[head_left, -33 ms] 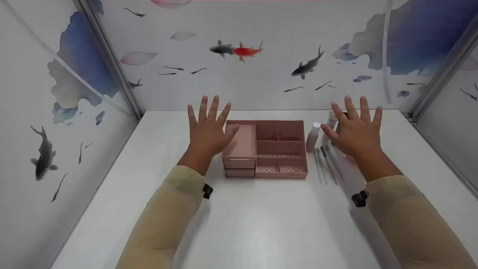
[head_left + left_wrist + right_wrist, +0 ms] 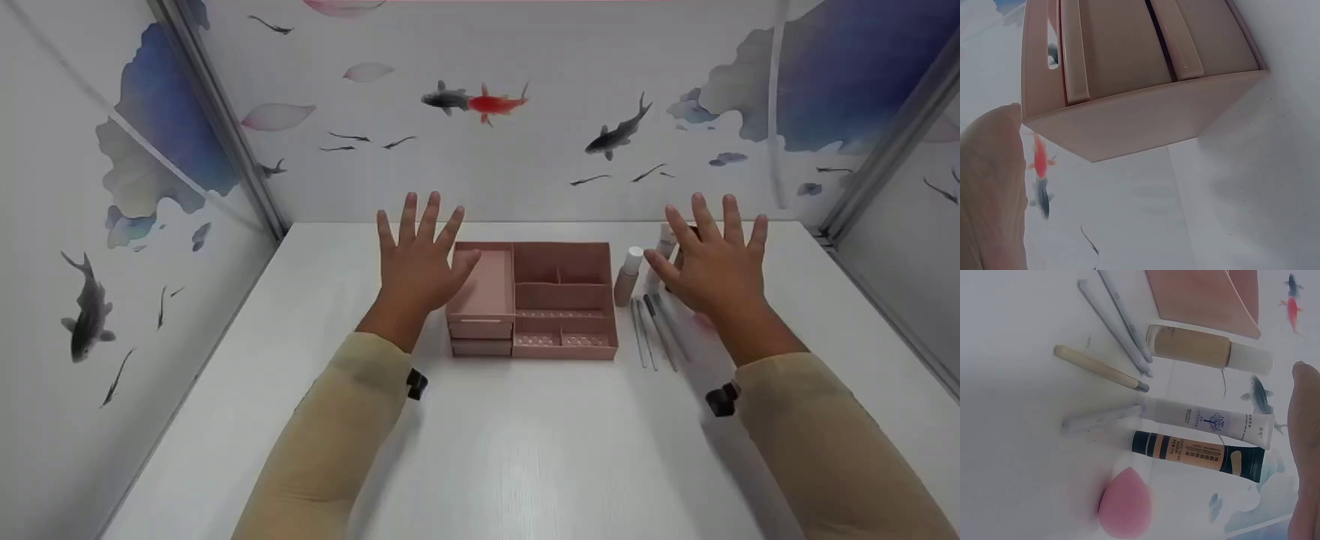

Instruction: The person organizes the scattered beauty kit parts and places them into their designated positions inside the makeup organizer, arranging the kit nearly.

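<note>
- Left hand (image 2: 416, 262): fingers spread, grasping nothing; near left end of pink, rectangular plastic organizer (image 2: 484, 292), on white table (image 2: 487, 450).
- Right hand (image 2: 721, 266): splayed, unladen; near black-and-tan squeeze tube (image 2: 1193, 454), pink teardrop-shaped sponge (image 2: 1126, 506).
- White-capped beige cylindrical bottle (image 2: 1193, 347): upright, just right of organizer.

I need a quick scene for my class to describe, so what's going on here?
A person's left hand and right hand are spread, gripping nothing. The left is by a pink organizer, whose drawers look shut; whether they touch isn't clear. Near the right stand a bottle, a white tube and a black tube. A pink sponge and four sticks lie on the table.
</note>
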Action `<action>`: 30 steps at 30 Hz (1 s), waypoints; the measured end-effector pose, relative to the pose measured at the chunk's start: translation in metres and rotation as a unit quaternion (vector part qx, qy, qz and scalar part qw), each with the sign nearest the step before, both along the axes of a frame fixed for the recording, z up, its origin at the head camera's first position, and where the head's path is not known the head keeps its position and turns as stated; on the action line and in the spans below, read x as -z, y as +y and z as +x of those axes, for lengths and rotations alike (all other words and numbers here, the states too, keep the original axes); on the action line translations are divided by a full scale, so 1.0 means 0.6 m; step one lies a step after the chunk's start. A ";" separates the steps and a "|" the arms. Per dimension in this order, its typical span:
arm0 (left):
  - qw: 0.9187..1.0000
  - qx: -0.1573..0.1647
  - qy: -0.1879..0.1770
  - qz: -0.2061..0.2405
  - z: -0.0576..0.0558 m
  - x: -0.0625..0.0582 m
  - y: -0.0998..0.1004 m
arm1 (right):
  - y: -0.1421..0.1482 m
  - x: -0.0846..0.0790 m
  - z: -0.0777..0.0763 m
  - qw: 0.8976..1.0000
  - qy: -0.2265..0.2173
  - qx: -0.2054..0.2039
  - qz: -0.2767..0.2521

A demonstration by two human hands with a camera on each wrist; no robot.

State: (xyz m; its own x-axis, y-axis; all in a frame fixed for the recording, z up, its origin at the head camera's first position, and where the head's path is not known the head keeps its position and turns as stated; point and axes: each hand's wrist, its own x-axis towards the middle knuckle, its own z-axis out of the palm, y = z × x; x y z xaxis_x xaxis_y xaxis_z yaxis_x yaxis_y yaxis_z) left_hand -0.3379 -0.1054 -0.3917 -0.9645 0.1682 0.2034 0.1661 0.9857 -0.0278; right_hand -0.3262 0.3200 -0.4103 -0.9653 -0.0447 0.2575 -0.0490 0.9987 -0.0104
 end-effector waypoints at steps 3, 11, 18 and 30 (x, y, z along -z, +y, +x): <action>1.000 0.001 0.001 0.002 0.002 -0.003 0.000 | 0.000 -0.002 0.001 1.000 0.002 0.000 -0.002; 1.000 -0.008 0.003 0.014 0.017 -0.006 -0.006 | -0.003 -0.007 0.015 0.999 0.011 -0.008 -0.029; 0.999 -0.012 0.016 0.046 0.030 0.006 -0.015 | -0.002 -0.006 0.037 0.997 0.014 -0.017 -0.079; 0.994 0.001 0.023 0.103 0.067 0.033 -0.017 | -0.001 -0.001 0.078 0.986 0.010 -0.033 -0.160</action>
State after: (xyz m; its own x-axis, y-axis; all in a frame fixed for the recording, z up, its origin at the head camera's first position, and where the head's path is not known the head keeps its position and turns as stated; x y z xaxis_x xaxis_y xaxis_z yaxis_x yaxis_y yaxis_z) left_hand -0.2979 -0.1153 -0.4117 -0.9531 0.1205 0.2777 0.1716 0.9708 0.1678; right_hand -0.2793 0.3194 -0.4098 -0.9578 -0.0212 0.2867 -0.1177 0.9388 -0.3238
